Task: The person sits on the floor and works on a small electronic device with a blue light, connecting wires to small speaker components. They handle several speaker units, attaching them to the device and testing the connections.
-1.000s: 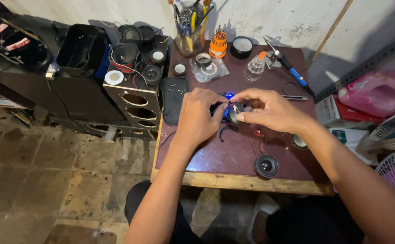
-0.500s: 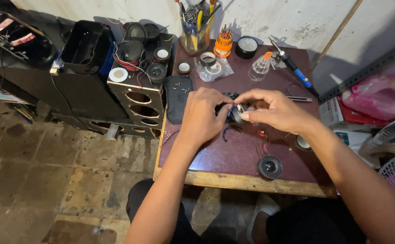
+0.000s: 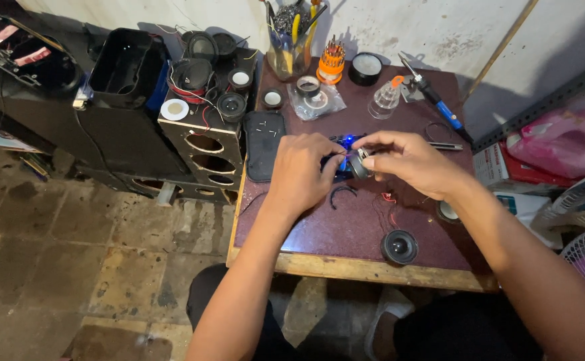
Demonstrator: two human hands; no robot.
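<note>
left hand [image 3: 304,175]: curled, fingertips pinched on the small blue-lit gadget [image 3: 346,155], mid tabletop [image 3: 319,237]
right hand [image 3: 409,162]: fingers bent, thumb and forefinger nipping a small round metal part [image 3: 359,165], right against the gadget
gadget position: between both hands, just above the tabletop, blue light glowing; mostly hidden by fingers
black flat cover [image 3: 264,145]: lies left of left hand, close by
small black speaker [image 3: 399,247]: near front edge, well apart from hands
red wire bit [image 3: 390,198]: on tabletop under right hand
soldering iron [image 3: 433,98]: blue handle, back right
clear bottle [image 3: 386,97]: orange cap, beside iron
tool cup [image 3: 289,53]: back edge, full of tools
speaker cabinet [image 3: 205,140]: left of tabletop, open holes
</note>
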